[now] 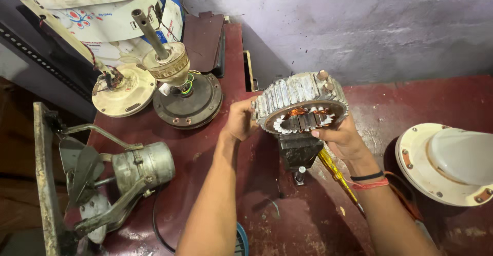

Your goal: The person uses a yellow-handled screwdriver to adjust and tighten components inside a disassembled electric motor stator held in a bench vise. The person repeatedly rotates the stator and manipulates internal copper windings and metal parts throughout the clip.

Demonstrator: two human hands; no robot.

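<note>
- The fan motor stator, a ribbed grey metal ring with copper windings showing inside its bore, is held tilted above a small bench vise, with its open face turned toward the camera.
- The left hand clasps the ring's left outer edge, fingers curled around the ribbed side.
- The right hand grips the lower right rim, with the thumb pressed on the front edge beside the windings and the fingers wrapped behind.
- A yellow-handled screwdriver lies on the dark red workbench just below the right wrist, which wears a black band and a red thread.
- To the right stands a cream ceiling fan motor housing, well apart from the stator.
- At the upper left sit a dark motor base with a protruding shaft and, touching beside it, a cream round cover.
- At the lower left lies an exhaust fan motor on its bracket, grey blades beside it.
- A grey plastered wall backs the bench.
</note>
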